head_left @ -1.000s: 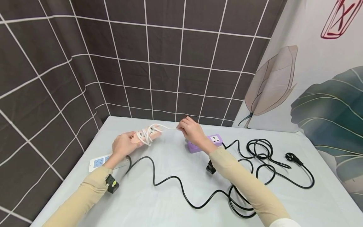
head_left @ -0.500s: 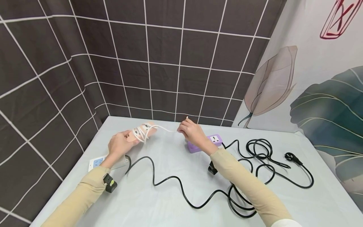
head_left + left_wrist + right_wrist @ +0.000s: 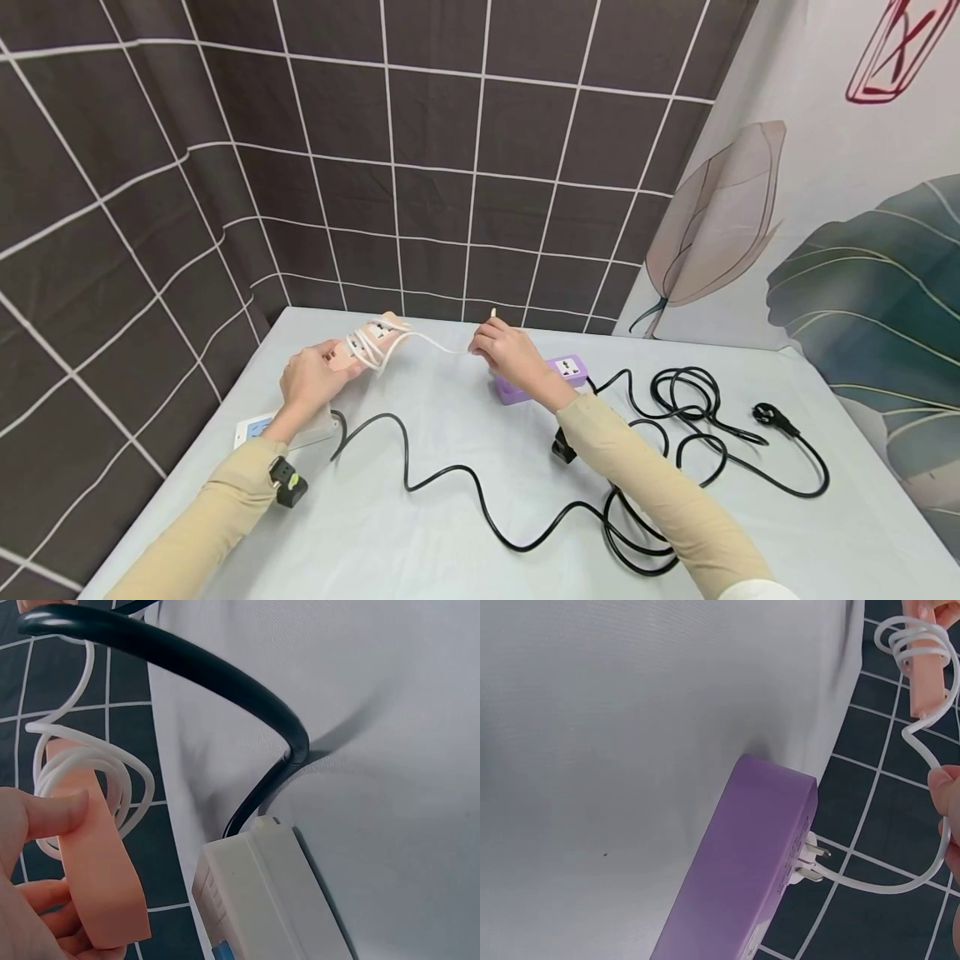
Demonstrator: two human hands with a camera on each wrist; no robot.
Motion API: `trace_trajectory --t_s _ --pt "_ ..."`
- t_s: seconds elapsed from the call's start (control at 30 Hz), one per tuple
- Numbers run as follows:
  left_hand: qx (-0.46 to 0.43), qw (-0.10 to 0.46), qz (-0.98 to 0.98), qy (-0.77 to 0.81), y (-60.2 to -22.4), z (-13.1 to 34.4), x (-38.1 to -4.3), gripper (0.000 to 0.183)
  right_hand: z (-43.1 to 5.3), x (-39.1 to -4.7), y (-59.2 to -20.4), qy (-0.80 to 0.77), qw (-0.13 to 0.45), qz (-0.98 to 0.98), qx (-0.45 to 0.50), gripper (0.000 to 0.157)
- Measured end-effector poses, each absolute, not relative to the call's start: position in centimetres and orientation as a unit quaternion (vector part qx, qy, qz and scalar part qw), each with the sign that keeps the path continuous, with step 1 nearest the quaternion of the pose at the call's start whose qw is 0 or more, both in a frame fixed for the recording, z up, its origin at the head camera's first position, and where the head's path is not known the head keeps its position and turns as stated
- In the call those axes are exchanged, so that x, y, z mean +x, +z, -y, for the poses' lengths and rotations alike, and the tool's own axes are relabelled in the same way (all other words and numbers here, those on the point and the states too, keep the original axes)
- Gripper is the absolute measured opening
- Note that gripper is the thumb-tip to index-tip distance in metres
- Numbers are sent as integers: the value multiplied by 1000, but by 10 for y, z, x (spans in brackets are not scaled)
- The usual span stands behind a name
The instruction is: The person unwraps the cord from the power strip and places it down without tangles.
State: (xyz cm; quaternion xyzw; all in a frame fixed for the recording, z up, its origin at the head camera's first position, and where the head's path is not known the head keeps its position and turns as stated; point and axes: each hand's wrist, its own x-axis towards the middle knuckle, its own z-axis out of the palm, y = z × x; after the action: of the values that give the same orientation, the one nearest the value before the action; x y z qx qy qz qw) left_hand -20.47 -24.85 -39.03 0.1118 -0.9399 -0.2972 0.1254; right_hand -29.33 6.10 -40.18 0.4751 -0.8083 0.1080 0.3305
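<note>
My left hand (image 3: 307, 379) grips one end of a pink power strip (image 3: 341, 357). Several turns of its white cord (image 3: 97, 761) are wound round the strip's other part. Thumb on one face and fingers on the other are plain in the left wrist view. A length of the cord runs across to my right hand (image 3: 510, 350), which pinches it between thumb and fingers. Beyond that pinch, the cord's white plug (image 3: 808, 859) shows beside a purple power strip (image 3: 742, 855) in the right wrist view, its metal pins bare. My right forearm partly covers the purple strip in the head view.
Under my left wrist lies a white power strip (image 3: 313, 431) with blue sockets. Its black cable (image 3: 457, 468) snakes across the table (image 3: 420, 550) to loose coils on the right. A black plug (image 3: 776, 417) lies at the far right. A dark tiled backdrop (image 3: 435, 208) stands behind.
My left hand has shifted left with the pink power strip, whose far end has tilted up. The cord between my hands has lengthened. My right hand has hardly moved.
</note>
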Motion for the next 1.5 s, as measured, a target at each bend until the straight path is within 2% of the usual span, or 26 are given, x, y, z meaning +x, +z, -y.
trace_trajectory --t_s 0.53,0.87,1.33,1.5 --pt "119 156 925 -326 -386 244 -205 66 -60 -297 -411 78 333 804 485 17" --pt "107 162 926 -324 -378 234 -202 67 -59 -302 -415 64 307 828 465 20" --pt "80 158 932 -315 -373 226 -199 65 -55 -314 -415 68 277 865 413 9" --pt "69 157 934 -313 -371 222 -196 64 -51 -316 -416 52 270 872 405 22"
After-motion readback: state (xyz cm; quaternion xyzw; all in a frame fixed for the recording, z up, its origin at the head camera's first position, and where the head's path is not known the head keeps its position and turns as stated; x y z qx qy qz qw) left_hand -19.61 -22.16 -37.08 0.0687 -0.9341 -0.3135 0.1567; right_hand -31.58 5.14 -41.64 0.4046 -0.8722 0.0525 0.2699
